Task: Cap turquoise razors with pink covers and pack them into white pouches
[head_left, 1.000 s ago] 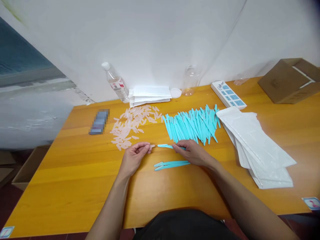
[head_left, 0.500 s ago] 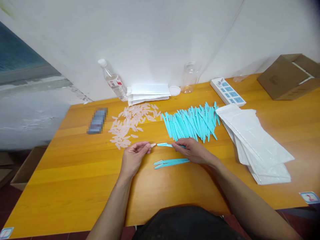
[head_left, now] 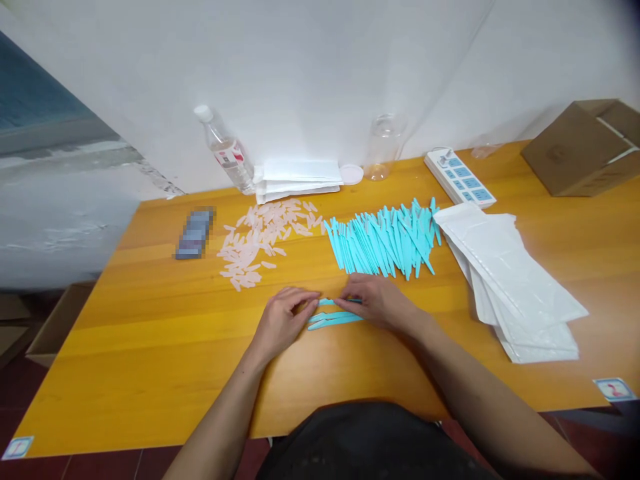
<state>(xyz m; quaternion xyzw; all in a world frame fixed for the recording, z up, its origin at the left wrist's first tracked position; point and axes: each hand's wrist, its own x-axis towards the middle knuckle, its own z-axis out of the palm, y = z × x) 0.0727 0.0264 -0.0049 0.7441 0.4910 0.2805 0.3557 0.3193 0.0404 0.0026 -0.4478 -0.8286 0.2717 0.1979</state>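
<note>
Head view: 1 slim turquoise stick razor sits between the hands, over the near-middle of the wooden table. Roughly horizontal, head end left, handle right; only a short middle stretch shows. Can't tell if a cap is on its head, fingers cover it.

2 more turquoise razors lie side by side just nearer the body, heads left, narrow notch behind each head. Razor pile beyond the right hand: same turquoise, overlapping, most pointing away from the body, some crossed. Translucent pinkish caps scattered left of the pile, small and flat, loose on the wood.

Containers: clear bottle, white cap on, red/white label, fill level unclear. Clear jar upright by the wall, round white lid beside it. Cardboard box back right, inside hidden. White packets stacked askew at right, contents can't be told.

Hands: left hand pinches the razor's head end, thumb and index. Right hand grips the handle, fingers curled. Forearms come in from both lower corners, angled inward, fingertips nearly meeting.
</note>
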